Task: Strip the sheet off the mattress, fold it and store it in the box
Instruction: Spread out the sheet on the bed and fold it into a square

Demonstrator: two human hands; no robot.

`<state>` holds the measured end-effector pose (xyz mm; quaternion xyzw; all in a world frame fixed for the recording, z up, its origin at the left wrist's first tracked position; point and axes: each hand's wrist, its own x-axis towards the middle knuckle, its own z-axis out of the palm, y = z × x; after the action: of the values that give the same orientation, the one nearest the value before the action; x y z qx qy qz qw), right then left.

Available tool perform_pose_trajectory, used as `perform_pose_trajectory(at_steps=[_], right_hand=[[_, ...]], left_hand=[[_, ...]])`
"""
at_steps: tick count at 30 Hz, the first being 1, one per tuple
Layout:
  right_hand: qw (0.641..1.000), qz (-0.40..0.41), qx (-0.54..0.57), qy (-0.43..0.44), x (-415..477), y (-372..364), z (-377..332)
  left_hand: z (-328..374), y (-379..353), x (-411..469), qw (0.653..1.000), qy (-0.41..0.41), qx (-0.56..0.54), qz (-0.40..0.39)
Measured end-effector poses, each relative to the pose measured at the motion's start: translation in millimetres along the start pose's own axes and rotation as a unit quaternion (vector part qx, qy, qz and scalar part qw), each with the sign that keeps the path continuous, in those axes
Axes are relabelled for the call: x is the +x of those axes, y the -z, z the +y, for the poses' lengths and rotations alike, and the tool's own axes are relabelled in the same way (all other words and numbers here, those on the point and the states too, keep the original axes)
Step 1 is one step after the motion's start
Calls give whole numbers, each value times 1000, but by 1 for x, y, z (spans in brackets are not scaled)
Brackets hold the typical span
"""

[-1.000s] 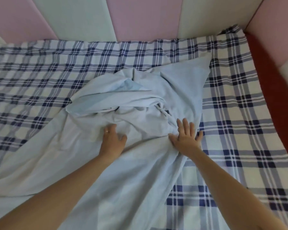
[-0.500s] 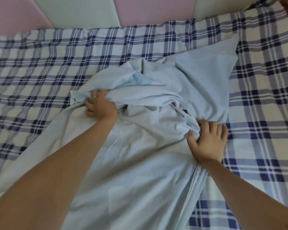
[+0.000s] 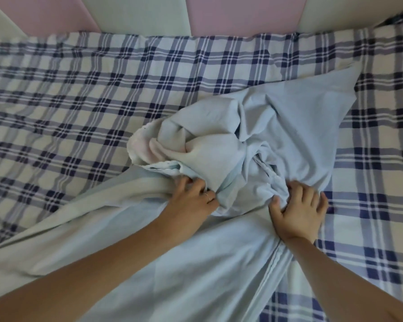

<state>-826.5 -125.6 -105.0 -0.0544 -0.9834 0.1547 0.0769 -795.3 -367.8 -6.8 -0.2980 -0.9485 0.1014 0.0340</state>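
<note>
sheet (image 3: 289, 126) bunches nearer six o'clock than before, left hand (image 3: 193, 196) and right hand (image 3: 298, 212) clenching its folds, probably freed.

Nothing to read from where I stand: no word, label, brand or number shows on the pale blue sheet (image 3: 289, 126), on the checked cover (image 3: 79, 94) under it, or on the padded wall panels (image 3: 242, 12).
</note>
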Motion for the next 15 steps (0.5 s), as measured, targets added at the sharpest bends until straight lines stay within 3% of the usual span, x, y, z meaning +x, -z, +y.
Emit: perform_pose_trajectory(at_steps=[2, 4, 5, 7, 8, 9, 11, 12, 13, 14, 15], right_hand=[[1000, -6, -2, 1, 0, 0, 0], [1000, -3, 0, 4, 2, 0, 1], [1000, 0, 2, 5, 2, 1, 2], [1000, 1, 1, 6, 1, 0, 1], [1000, 1, 0, 6, 1, 0, 1], [1000, 2, 0, 5, 1, 0, 1], [1000, 3, 2, 6, 2, -1, 1], [1000, 0, 2, 5, 1, -1, 2], [1000, 0, 2, 4, 1, 0, 2], [1000, -2, 1, 5, 1, 0, 0], [1000, -4, 1, 6, 1, 0, 0]], left_hand=[[0, 6, 4, 998, -69, -12, -4], [-11, 14, 1, 990, -96, -106, 7], [-17, 20, -3, 981, -59, -185, 30], [-35, 33, -5, 926, 138, -327, 133], [-46, 34, -4, 867, 283, -365, 188], [-65, 28, 3, 782, 432, -398, 207], [-104, 16, 15, 523, 670, -515, 113], [-120, 2, 16, 425, 710, -560, 53], [-130, -9, 17, 380, 707, -597, -11], [-136, -19, 22, 364, 700, -612, -52], [-139, -22, 26, 373, 684, -621, -85]])
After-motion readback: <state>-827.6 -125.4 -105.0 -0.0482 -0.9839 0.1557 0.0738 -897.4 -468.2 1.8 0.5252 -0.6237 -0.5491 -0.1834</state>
